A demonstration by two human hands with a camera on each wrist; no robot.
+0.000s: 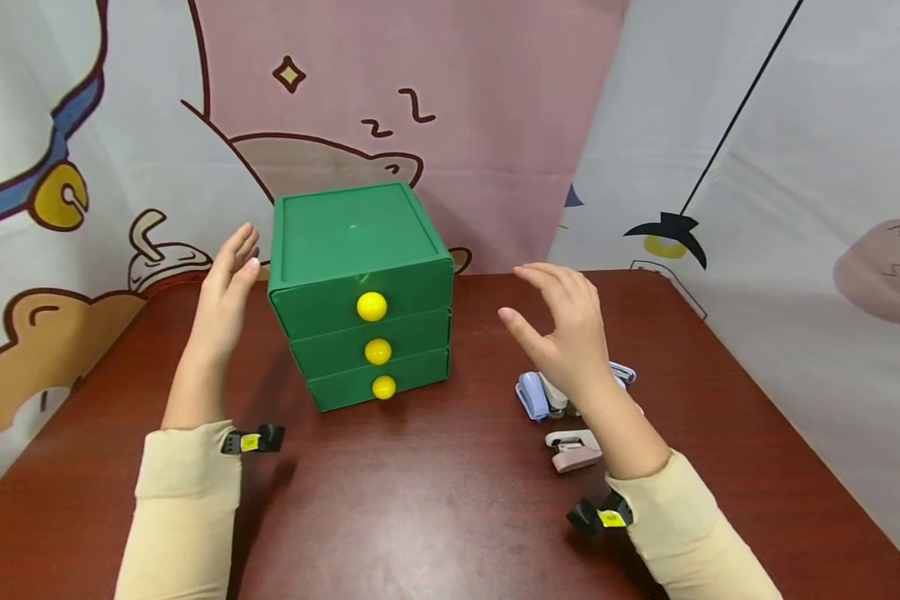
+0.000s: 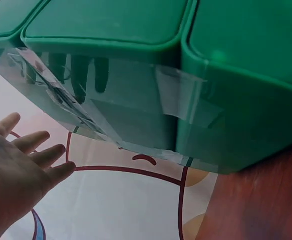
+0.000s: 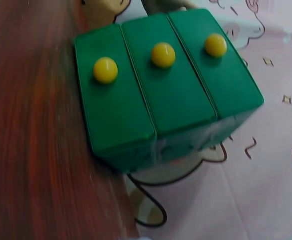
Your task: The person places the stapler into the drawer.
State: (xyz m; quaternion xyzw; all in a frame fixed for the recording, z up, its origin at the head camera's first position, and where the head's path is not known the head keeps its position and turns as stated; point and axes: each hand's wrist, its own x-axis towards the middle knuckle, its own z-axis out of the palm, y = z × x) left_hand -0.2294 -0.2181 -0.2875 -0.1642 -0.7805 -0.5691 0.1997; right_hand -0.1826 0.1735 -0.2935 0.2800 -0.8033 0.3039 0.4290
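Note:
A green cabinet of three drawers [image 1: 360, 237], each with a round yellow knob [image 1: 372, 307], stands on the table with every drawer closed. To its left, my left hand [image 1: 228, 292] is raised with straight fingers and holds nothing. In the left wrist view that hand [image 2: 20, 175] is apart from the cabinet's side [image 2: 125, 95], which has clear tape over it. My right hand [image 1: 566, 329] hovers right of the cabinet, fingers spread and relaxed, also holding nothing. Below it are a blue stapler [image 1: 532, 396] and a pink-and-white stapler [image 1: 574, 450]; the right forearm partly hides more staplers.
The dark red-brown table [image 1: 412, 517] reaches back to a cartoon-printed curtain [image 1: 495, 100]. A small camera is strapped to each sleeve: the left wrist camera [image 1: 258, 439] and the right wrist camera [image 1: 596, 517].

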